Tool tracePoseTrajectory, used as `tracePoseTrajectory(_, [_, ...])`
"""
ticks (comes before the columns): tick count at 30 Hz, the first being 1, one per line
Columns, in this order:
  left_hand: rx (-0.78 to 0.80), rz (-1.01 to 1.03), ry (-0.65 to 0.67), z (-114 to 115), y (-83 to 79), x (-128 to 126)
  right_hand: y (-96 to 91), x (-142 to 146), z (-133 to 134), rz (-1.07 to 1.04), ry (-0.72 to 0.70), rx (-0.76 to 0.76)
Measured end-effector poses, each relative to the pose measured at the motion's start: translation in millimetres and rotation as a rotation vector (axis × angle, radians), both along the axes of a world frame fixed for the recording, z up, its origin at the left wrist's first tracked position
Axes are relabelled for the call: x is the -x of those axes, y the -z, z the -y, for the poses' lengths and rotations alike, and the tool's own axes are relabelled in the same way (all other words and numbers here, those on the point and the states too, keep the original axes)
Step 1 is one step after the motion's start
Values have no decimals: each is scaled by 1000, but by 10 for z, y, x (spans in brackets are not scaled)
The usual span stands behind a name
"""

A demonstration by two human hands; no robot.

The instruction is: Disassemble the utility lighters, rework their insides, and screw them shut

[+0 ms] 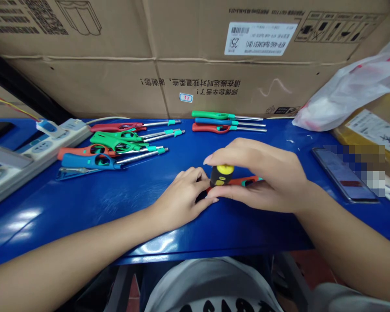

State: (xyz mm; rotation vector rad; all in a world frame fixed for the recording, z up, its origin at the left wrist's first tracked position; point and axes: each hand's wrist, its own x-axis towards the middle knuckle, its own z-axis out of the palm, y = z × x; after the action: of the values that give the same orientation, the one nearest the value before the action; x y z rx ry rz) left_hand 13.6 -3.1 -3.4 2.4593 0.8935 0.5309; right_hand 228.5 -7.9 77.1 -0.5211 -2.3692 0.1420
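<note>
My right hand [269, 173] is closed around the black and yellow handle of a screwdriver [221, 174], which stands about upright, seen from above. Its tip is hidden below the handle. Beneath both hands lies an orange-red gas lighter [251, 180], mostly covered by my fingers. The fingers of my left hand [180, 197] are curled over its left end and press it to the blue table [123, 208]. Three assembled lighters, green [211, 115], blue [212, 121] and red [211, 128], lie side by side beyond my hands.
To the left lie several more lighters, among them a blue one [87, 160] and a green one [115, 138], near a white power strip [39, 149]. A phone [344, 175] and a plastic bag [351, 91] are on the right. A large cardboard box [117, 86] walls off the back.
</note>
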Motion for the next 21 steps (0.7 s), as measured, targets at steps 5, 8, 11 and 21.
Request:
tracePoseTrajectory(5, [0, 12, 10, -11, 5, -1, 19, -8, -19, -20, 59, -26])
tracePoseTrajectory(8, [-7, 12, -11, -6, 13, 1, 26, -12, -20, -25, 78, -67])
tracePoseTrajectory(11, [-20, -9, -35, 4, 10, 4, 18, -4, 7, -39, 37, 10])
tracePoseTrajectory(21, [29, 50, -28, 5, 1, -10, 60, 23, -13, -87, 112, -84])
